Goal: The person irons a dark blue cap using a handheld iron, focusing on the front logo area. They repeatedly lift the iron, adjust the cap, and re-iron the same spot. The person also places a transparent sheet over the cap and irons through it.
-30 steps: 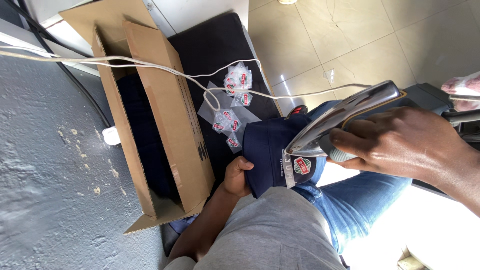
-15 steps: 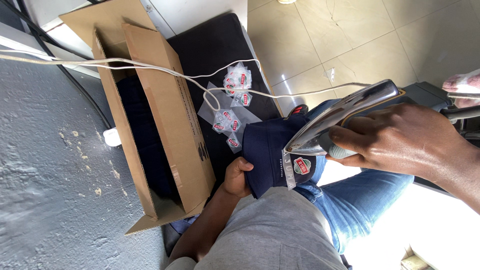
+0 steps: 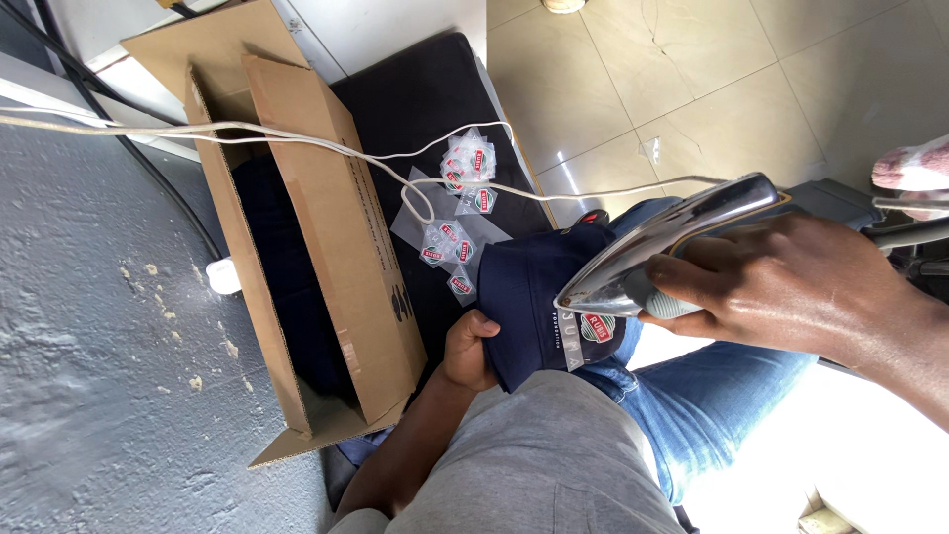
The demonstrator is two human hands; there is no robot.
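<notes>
Your right hand (image 3: pixel 791 287) is wrapped around the handle of a silver clothes iron with a polished metal soleplate (image 3: pixel 662 252), fingers closed tight on it; the iron is tilted, its tip pointing down toward a dark navy fabric cap (image 3: pixel 539 297) and sitting just above a round red, white and green patch (image 3: pixel 597 326) on the cap's front; whether the soleplate touches the patch you cannot tell. Your left hand (image 3: pixel 470 351) grips the cap's edge on the side nearest the box, fingers curled shut on the cloth; the cap rests over your knee, above the blue denim jeans (image 3: pixel 712 396) and beside your grey shirt (image 3: pixel 544 465).

A white power cord (image 3: pixel 297 138) runs from the left edge across an open brown cardboard box (image 3: pixel 326 237) toward the iron; dark folded fabric lies inside the box. Between box and cap, a loose cluster of small clear packets holding round patches (image 3: pixel 460 208) lies on a black padded mat (image 3: pixel 415 109). Beige floor tiles (image 3: pixel 692 89) show beyond the mat; rough grey concrete (image 3: pixel 89 346) lies on the far side of the box.
</notes>
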